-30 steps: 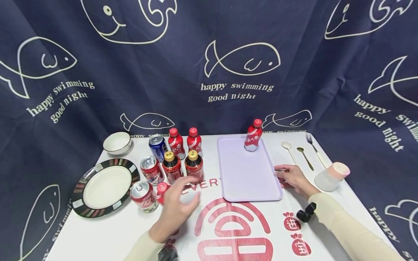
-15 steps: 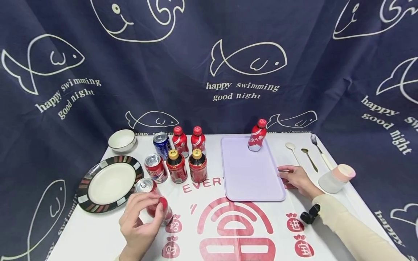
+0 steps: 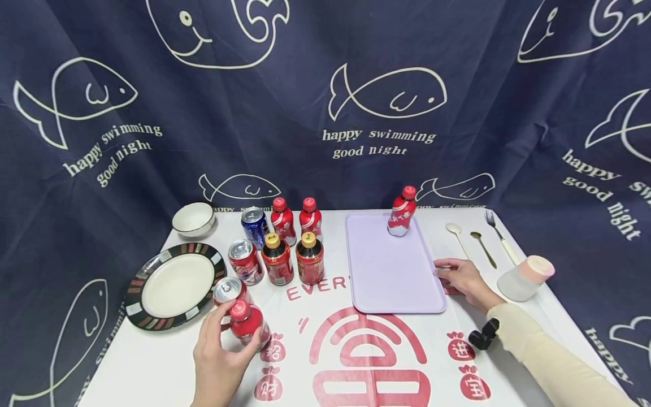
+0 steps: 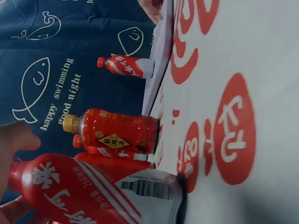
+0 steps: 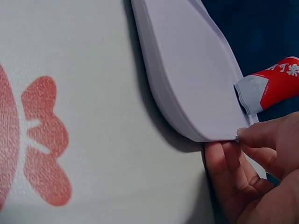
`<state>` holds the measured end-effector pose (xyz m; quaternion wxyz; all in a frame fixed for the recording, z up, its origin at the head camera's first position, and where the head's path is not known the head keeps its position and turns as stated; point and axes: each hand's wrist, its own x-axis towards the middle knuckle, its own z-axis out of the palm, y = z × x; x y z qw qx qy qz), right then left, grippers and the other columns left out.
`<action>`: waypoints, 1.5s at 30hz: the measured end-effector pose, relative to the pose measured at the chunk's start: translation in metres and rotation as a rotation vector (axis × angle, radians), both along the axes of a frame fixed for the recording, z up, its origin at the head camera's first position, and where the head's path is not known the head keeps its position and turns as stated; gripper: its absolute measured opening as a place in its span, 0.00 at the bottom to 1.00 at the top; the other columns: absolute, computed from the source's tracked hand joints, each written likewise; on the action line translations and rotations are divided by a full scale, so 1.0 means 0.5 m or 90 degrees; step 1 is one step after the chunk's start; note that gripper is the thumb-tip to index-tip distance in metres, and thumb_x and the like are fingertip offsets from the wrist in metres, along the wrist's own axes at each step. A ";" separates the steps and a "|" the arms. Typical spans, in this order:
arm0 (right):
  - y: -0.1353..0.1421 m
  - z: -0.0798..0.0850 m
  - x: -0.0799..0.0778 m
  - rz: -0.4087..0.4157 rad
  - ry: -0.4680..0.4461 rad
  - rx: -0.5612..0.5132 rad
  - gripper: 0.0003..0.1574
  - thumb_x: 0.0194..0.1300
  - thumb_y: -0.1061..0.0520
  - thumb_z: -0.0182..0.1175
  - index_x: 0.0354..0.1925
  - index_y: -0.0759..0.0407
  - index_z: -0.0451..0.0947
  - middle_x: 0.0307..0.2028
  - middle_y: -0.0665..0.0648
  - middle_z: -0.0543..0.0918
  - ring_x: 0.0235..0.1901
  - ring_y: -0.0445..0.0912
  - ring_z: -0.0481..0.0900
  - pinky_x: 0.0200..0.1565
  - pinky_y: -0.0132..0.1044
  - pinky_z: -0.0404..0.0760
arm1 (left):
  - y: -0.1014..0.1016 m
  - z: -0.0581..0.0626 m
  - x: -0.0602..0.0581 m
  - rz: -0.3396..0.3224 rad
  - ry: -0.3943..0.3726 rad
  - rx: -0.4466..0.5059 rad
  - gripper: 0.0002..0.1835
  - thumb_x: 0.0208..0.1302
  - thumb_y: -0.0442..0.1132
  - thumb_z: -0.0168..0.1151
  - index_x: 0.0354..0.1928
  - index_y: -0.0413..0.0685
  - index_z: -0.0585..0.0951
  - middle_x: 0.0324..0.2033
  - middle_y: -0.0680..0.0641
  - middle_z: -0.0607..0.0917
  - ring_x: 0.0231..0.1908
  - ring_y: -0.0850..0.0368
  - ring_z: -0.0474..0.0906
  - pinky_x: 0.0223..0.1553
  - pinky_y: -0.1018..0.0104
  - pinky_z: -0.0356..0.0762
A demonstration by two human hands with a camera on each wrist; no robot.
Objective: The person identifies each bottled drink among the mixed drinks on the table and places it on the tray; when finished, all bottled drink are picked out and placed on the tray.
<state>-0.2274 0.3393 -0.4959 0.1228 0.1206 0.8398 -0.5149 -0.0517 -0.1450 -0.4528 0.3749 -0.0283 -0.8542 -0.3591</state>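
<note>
In the head view my left hand (image 3: 220, 353) holds a red bottle (image 3: 247, 326) at the front left, fingers on one side and thumb on the other. The left wrist view has this bottle (image 4: 93, 186) up close, its base just over the tablecloth and white lettering on its label. My right hand (image 3: 464, 280) grips the right edge of a pale purple tray (image 3: 389, 271). Seen from the right wrist, the thumb presses on top of the tray rim (image 5: 203, 139) and the fingers sit beneath. Another red bottle (image 3: 402, 212) stands at the tray's back right.
Left of the tray stand a red can (image 3: 246, 263), a blue can (image 3: 255, 227), gold-capped bottles (image 3: 311, 263) and red bottles (image 3: 283, 222). Farther left are a dark-rimmed plate (image 3: 134, 294) and bowl (image 3: 193, 220). A spoon (image 3: 454, 229), fork (image 3: 500, 234) and cup (image 3: 524, 280) lie right.
My left hand has moved left and toward the table's front, and now grips the red bottle, which has shifted in front of a can. My right hand has stayed on the tray's edge.
</note>
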 end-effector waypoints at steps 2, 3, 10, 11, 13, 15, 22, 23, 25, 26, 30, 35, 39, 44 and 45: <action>0.002 0.000 -0.001 0.004 0.003 0.004 0.28 0.60 0.59 0.57 0.58 0.66 0.68 0.29 0.51 0.79 0.26 0.40 0.78 0.27 0.37 0.81 | 0.002 -0.006 0.002 0.009 -0.033 0.002 0.43 0.31 0.40 0.77 0.58 0.48 0.71 0.46 0.51 0.77 0.46 0.62 0.72 0.44 0.84 0.68; 0.002 -0.001 -0.001 0.004 0.003 0.005 0.28 0.60 0.59 0.57 0.58 0.66 0.68 0.29 0.51 0.79 0.26 0.40 0.78 0.27 0.37 0.81 | 0.004 -0.007 0.003 0.010 -0.044 0.010 0.45 0.30 0.40 0.78 0.59 0.48 0.71 0.46 0.52 0.77 0.46 0.62 0.72 0.44 0.84 0.68; 0.000 0.000 0.002 0.001 -0.003 -0.004 0.29 0.60 0.59 0.57 0.59 0.66 0.68 0.29 0.51 0.79 0.25 0.41 0.78 0.28 0.37 0.81 | 0.011 -0.014 0.002 0.025 -0.093 0.047 0.45 0.32 0.37 0.78 0.59 0.47 0.69 0.47 0.50 0.76 0.47 0.58 0.74 0.38 0.72 0.78; 0.000 0.000 0.002 -0.001 -0.004 -0.005 0.28 0.60 0.59 0.57 0.58 0.66 0.68 0.29 0.51 0.79 0.25 0.41 0.78 0.28 0.37 0.81 | 0.010 -0.016 0.001 0.024 -0.086 0.050 0.44 0.33 0.36 0.78 0.58 0.47 0.69 0.47 0.50 0.76 0.46 0.57 0.74 0.35 0.68 0.80; 0.000 0.000 0.001 -0.001 -0.001 -0.003 0.28 0.60 0.59 0.57 0.58 0.66 0.68 0.29 0.51 0.79 0.25 0.41 0.78 0.28 0.37 0.81 | 0.008 -0.017 -0.001 0.022 -0.077 0.056 0.42 0.34 0.34 0.77 0.57 0.47 0.71 0.45 0.49 0.77 0.45 0.54 0.75 0.30 0.60 0.81; 0.000 0.000 -0.001 -0.004 0.000 0.001 0.28 0.60 0.59 0.57 0.58 0.65 0.68 0.29 0.51 0.79 0.26 0.41 0.78 0.28 0.36 0.81 | 0.006 -0.016 -0.002 0.015 -0.078 0.069 0.41 0.34 0.33 0.77 0.57 0.48 0.71 0.45 0.49 0.77 0.44 0.55 0.75 0.27 0.59 0.81; 0.003 0.002 -0.005 -0.005 0.000 -0.009 0.28 0.60 0.59 0.58 0.58 0.65 0.68 0.29 0.51 0.78 0.25 0.41 0.78 0.28 0.36 0.81 | 0.005 0.006 -0.004 -0.034 -0.108 0.133 0.40 0.32 0.35 0.79 0.55 0.52 0.74 0.47 0.54 0.79 0.44 0.67 0.75 0.29 0.70 0.80; 0.003 0.002 -0.005 -0.005 0.002 -0.010 0.28 0.60 0.59 0.58 0.58 0.65 0.68 0.28 0.51 0.78 0.25 0.41 0.78 0.28 0.36 0.81 | 0.007 0.012 -0.006 -0.054 -0.115 0.148 0.40 0.33 0.35 0.78 0.56 0.52 0.74 0.47 0.54 0.79 0.44 0.68 0.75 0.30 0.72 0.80; 0.004 0.003 -0.005 -0.002 0.008 -0.006 0.28 0.60 0.59 0.58 0.58 0.66 0.68 0.28 0.51 0.78 0.25 0.40 0.78 0.27 0.36 0.81 | 0.016 0.028 -0.013 -0.099 -0.132 0.184 0.40 0.33 0.34 0.78 0.55 0.51 0.73 0.47 0.53 0.79 0.44 0.66 0.76 0.31 0.72 0.79; 0.004 0.003 -0.005 -0.006 0.010 -0.006 0.28 0.60 0.59 0.58 0.58 0.65 0.68 0.28 0.51 0.78 0.25 0.40 0.77 0.27 0.36 0.81 | 0.022 0.040 -0.017 -0.121 -0.142 0.193 0.39 0.34 0.33 0.78 0.56 0.49 0.73 0.47 0.51 0.79 0.44 0.65 0.77 0.32 0.72 0.80; 0.001 -0.004 -0.001 -0.006 0.007 -0.007 0.27 0.60 0.59 0.58 0.58 0.65 0.69 0.28 0.51 0.78 0.25 0.40 0.77 0.27 0.36 0.81 | 0.052 0.084 -0.034 -0.220 -0.170 0.214 0.38 0.36 0.30 0.76 0.56 0.44 0.72 0.47 0.46 0.79 0.44 0.60 0.77 0.34 0.66 0.81; -0.002 -0.012 0.009 -0.005 -0.001 -0.006 0.27 0.60 0.60 0.58 0.57 0.66 0.69 0.28 0.51 0.78 0.24 0.41 0.77 0.26 0.36 0.81 | 0.107 0.108 -0.076 -0.331 -0.167 0.236 0.36 0.38 0.28 0.74 0.56 0.42 0.72 0.46 0.45 0.79 0.45 0.56 0.77 0.34 0.61 0.81; -0.004 -0.008 0.009 -0.018 0.012 0.001 0.26 0.60 0.60 0.57 0.57 0.65 0.70 0.28 0.52 0.78 0.24 0.41 0.77 0.25 0.35 0.80 | 0.164 0.116 -0.135 -0.392 -0.134 0.245 0.35 0.39 0.27 0.73 0.55 0.41 0.72 0.43 0.44 0.80 0.42 0.52 0.78 0.34 0.62 0.81; -0.002 -0.002 0.005 -0.023 0.020 0.001 0.26 0.60 0.60 0.57 0.57 0.65 0.70 0.28 0.52 0.78 0.24 0.40 0.77 0.24 0.35 0.80 | 0.236 0.112 -0.221 -0.415 -0.127 0.240 0.34 0.39 0.28 0.73 0.54 0.45 0.73 0.43 0.44 0.81 0.42 0.50 0.77 0.36 0.59 0.81; -0.001 0.000 0.004 -0.024 0.019 -0.001 0.26 0.60 0.60 0.57 0.57 0.64 0.70 0.28 0.52 0.78 0.24 0.40 0.77 0.24 0.35 0.80 | 0.250 0.105 -0.240 -0.415 -0.130 0.242 0.34 0.40 0.29 0.73 0.55 0.47 0.74 0.44 0.45 0.80 0.44 0.50 0.77 0.37 0.58 0.80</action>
